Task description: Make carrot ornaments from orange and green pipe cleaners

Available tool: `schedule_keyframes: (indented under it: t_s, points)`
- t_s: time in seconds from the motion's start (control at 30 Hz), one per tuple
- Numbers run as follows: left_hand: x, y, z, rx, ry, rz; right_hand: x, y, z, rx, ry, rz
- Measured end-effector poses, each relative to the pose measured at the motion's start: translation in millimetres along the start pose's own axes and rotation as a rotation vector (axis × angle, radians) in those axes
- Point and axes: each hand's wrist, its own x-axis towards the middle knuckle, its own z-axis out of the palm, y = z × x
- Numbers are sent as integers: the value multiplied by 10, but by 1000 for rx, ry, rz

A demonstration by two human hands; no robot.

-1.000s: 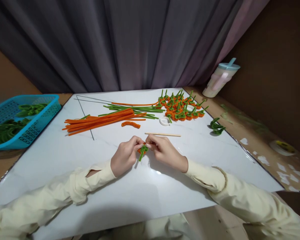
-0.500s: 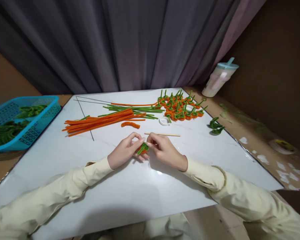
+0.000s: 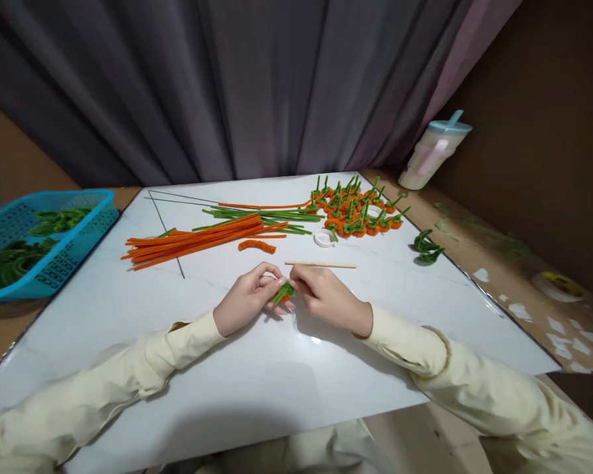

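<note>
Between the thumb and fingers of my left hand (image 3: 244,295) sits a small orange-and-green pipe-cleaner piece (image 3: 284,291), partly hidden by the fingertips. My right hand (image 3: 332,297) pinches at its green top from the other side. A coiled orange pipe cleaner (image 3: 257,246) lies just beyond my left hand. Past my right hand's knuckles is a thin wooden stick (image 3: 321,265). Further back are a bundle of orange pipe cleaners (image 3: 192,243) and several green pipe cleaners (image 3: 271,216). Finished-looking orange pieces with green stems (image 3: 358,227) stand clustered at the back right.
A blue basket (image 3: 86,230) of green pieces stands at the left. White rings (image 3: 324,237) lie by the cluster, and curled green pieces (image 3: 427,247) near the table's right edge. Beyond are a lidded tumbler (image 3: 432,155), a tape roll (image 3: 558,288) and paper scraps. Curtains hang behind.
Both hands stay almost in place around the piece. The fingers have shifted slightly on it, and less of its orange part shows now.
</note>
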Motion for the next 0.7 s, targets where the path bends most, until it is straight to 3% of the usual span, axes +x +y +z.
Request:
schedule_keyframes:
  t_s: [0.33,0.47,0.57,0.7]
  points:
    - [-54,-14,27,69,138,96,27,-39,21,218,22,113]
    - [-56,-18,34,36,143,91,37,23,34,328,-6,154]
    - [-32,5,14,-64,102,44,40,58,26,344,8,127]
    - [33,23,-68,-268,-75,-176,33,69,28,286,8,15]
